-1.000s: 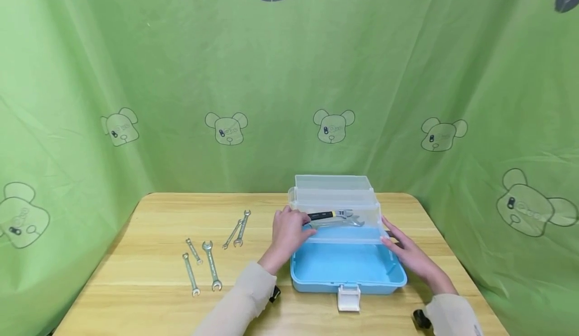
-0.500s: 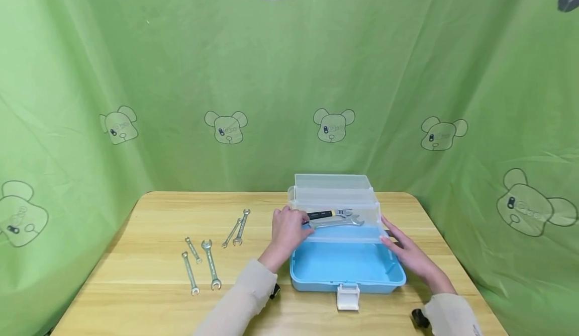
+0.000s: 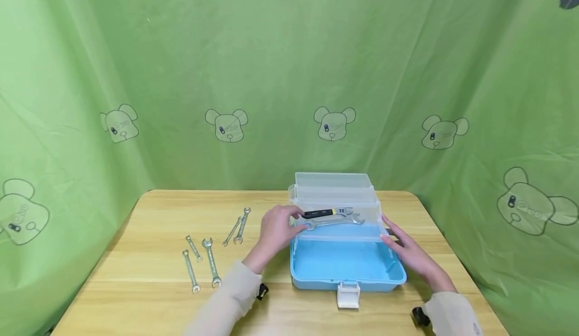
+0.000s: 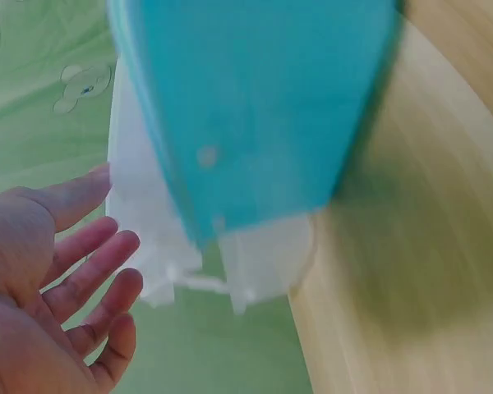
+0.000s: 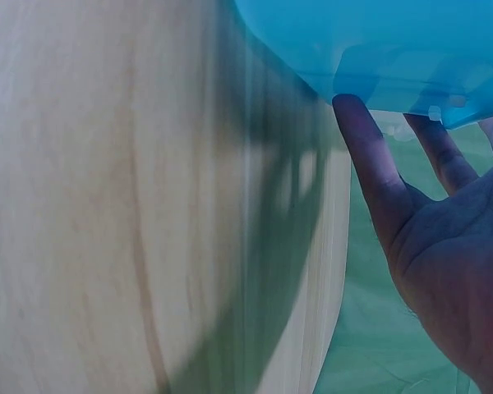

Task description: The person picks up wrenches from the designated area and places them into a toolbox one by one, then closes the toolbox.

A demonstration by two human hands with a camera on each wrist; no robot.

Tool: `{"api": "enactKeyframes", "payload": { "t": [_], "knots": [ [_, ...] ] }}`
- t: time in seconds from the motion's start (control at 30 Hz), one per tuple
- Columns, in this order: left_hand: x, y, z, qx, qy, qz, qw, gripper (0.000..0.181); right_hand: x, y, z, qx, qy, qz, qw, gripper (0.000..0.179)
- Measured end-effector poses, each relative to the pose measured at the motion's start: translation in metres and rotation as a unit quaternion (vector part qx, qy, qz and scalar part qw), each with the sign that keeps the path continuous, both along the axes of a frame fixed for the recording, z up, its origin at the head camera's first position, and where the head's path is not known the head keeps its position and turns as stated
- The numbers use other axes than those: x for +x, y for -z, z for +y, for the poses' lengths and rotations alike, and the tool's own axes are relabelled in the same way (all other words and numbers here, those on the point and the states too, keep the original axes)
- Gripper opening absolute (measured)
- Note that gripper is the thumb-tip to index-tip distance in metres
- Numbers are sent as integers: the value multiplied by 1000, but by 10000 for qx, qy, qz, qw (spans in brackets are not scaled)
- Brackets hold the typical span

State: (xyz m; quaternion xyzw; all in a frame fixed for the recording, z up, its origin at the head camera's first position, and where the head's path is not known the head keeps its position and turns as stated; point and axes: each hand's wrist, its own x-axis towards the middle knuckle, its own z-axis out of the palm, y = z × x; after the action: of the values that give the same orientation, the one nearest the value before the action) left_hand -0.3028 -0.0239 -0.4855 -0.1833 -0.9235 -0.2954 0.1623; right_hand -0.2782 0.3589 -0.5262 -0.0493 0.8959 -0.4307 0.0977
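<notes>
A light-blue toolbox (image 3: 316,284) stands with its clear lid and trays (image 3: 334,180) raised at the back. Across the front clear tray (image 3: 357,236) lie an adjustable wrench (image 3: 318,214) with a black handle and, before it, a silver wrench (image 3: 332,222). My left hand (image 3: 278,229) is at the tray's left end, near the handle ends; in the left wrist view its fingers (image 4: 90,267) are loosely bent and hold nothing. Against the toolbox's right side my right hand (image 3: 413,256) rests with extended fingers; its fingertips (image 5: 351,111) touch the blue wall in the right wrist view.
Several silver wrenches lie on the wooden table (image 3: 149,255) to the left: a pair (image 3: 242,225) farther back and others (image 3: 211,260) nearer. A white latch (image 3: 348,296) hangs at the toolbox's front. Green curtain (image 3: 271,74) surrounds the table.
My left hand has let go of the silver wrench and drawn slightly left, so more of both wrenches shows. The silver wrench has settled in the tray. My right hand stays put.
</notes>
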Motion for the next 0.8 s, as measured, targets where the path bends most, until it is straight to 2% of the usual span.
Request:
{"api": "enactKeyframes", "payload": {
  "t": [0.1, 0.2, 0.37, 0.47, 0.63, 0.8],
  "knots": [
    [1, 0, -22, -12, -135, -115, 9998, 36, -1, -1, 0, 0, -14, 42, 10000, 73],
    [1, 4, -50, 7, -312, -258, 9992, 36, -2, -1, 0, 0, -25, 86, 10000, 73],
    [-3, 21, -96, 80, -626, -560, 9964, 37, -1, 0, 1, 20, -5, 47, 10000, 74],
    [-7, 32, -118, 38, -742, -833, 9938, 39, 0, 0, 2, 3, 11, 29, 10000, 73],
    [-10, 45, -137, -47, -821, -1314, 9879, 41, 0, 0, 2, -73, -20, 100, 9999, 73],
    [-12, 51, -141, -113, -881, -1444, 9855, 43, -2, 1, 1, -111, -59, 182, 9998, 73]
  ]
}}
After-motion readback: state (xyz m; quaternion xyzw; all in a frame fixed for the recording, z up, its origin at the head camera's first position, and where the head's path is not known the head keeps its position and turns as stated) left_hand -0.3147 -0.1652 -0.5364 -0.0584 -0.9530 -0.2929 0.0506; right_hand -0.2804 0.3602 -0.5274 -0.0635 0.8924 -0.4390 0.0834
